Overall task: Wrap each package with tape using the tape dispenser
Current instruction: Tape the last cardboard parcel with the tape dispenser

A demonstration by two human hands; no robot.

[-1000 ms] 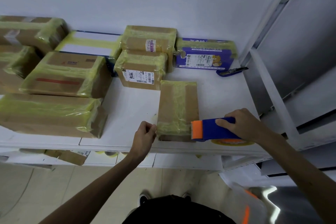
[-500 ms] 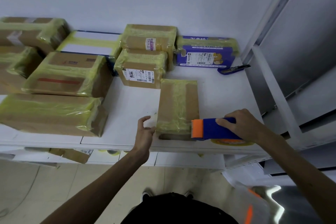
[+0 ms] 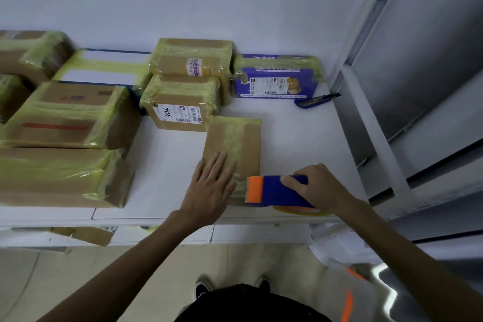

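A flat brown cardboard package with a yellowish tape strip down its middle lies near the front edge of the white table. My left hand lies flat on its near left part, fingers straight and spread. My right hand grips the blue and orange tape dispenser, whose orange head sits at the package's near right corner. A yellow tape roll shows under the dispenser.
Several taped cardboard boxes fill the left and back of the table. A purple taped box stands at the back right, with a blue utility knife beside it. A grey metal frame rises on the right.
My left hand has left the package's near left edge, opened, and moved up onto its top, where it now presses flat. The right hand and dispenser have hardly moved.
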